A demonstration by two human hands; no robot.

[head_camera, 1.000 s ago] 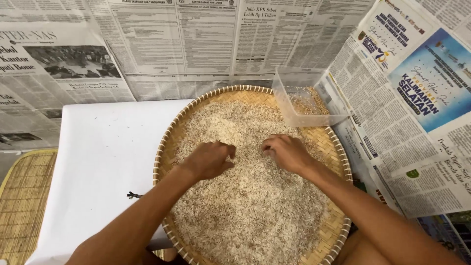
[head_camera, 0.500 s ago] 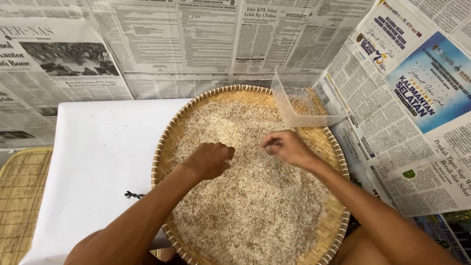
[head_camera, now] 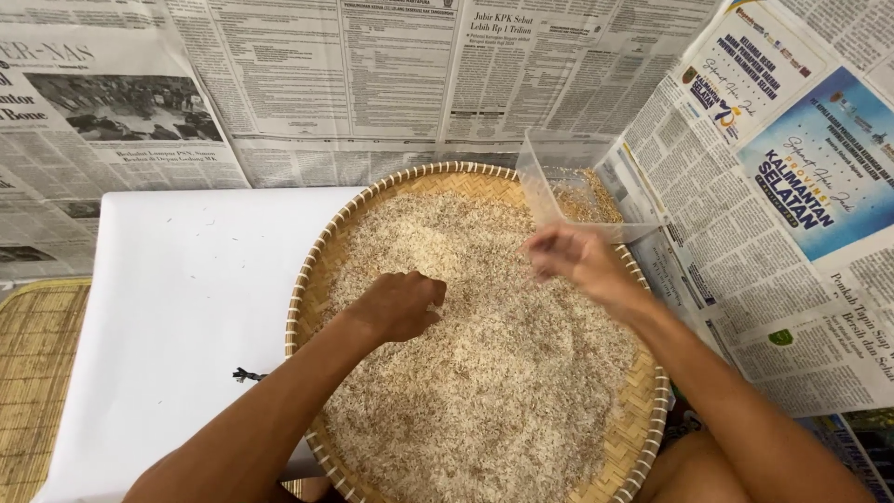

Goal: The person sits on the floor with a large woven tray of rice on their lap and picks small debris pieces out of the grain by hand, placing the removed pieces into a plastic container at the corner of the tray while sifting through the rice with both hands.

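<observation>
A round woven bamboo tray (head_camera: 312,279) lies in front of me, covered with a layer of pale rice grains (head_camera: 484,373). My left hand (head_camera: 402,304) rests on the rice near the tray's middle, fingers curled, pinching at grains. My right hand (head_camera: 570,255) is lifted just above the rice toward the tray's far right, blurred, its fingers pinched together; whether it holds anything I cannot tell. A clear plastic container (head_camera: 568,186) sits tilted on the tray's far right rim, close beyond my right hand, with some husks or grains inside.
A white sheet (head_camera: 177,298) lies under the tray's left side, with a small dark speck (head_camera: 246,375) on it. Newspapers (head_camera: 391,74) cover the wall and the right side. A woven mat (head_camera: 37,382) shows at the left edge.
My right hand has lifted off the rice and moved toward the plastic container. My left hand has stayed on the grains near the middle.
</observation>
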